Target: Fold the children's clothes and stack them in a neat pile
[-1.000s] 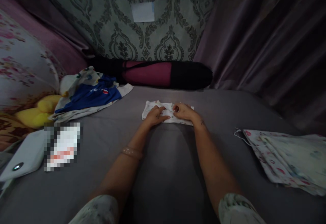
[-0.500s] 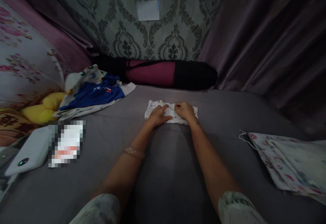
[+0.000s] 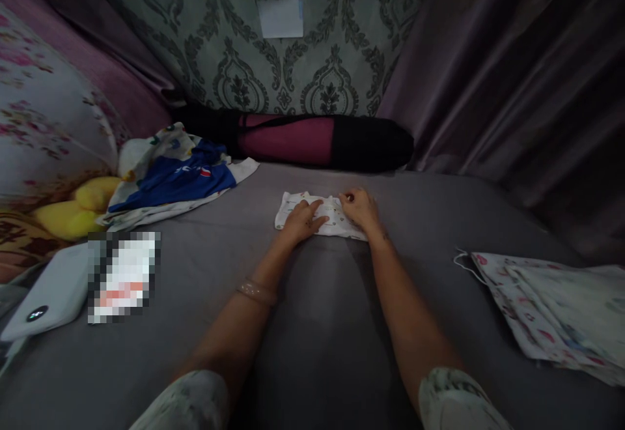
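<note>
Far to my left, a blue-and-white garment (image 3: pixel 190 182) lies loosely crumpled beside a yellow plush-looking thing (image 3: pixel 58 218), both well apart from my work. Next comes my left hand (image 3: pixel 301 221), resting spread on the left half of a small folded white cloth (image 3: pixel 334 212) with scattered little prints; the thumb stands away from the fingers, so this hand bears down on the fabric with nothing clasped in it. The cloth lies flat in the middle of the grey sheet (image 3: pixel 322 306), longer from side to side than front to back, its upper edge a bit wavy. I judge it light and soft, with no stiffness to hold a crease, hardly slippery and nothing that would break; a careless tug would probably skew its layers, so a flat palm suits its body and a fingertip pinch suits its edges or corners. My right hand (image 3: pixel 360 208) is over its right end, finger and thumb curled close together near the far edge; whether fabric is caught between them I cannot tell. Farther right, well apart, lies a stack of patterned cloth (image 3: pixel 551 319).
</note>
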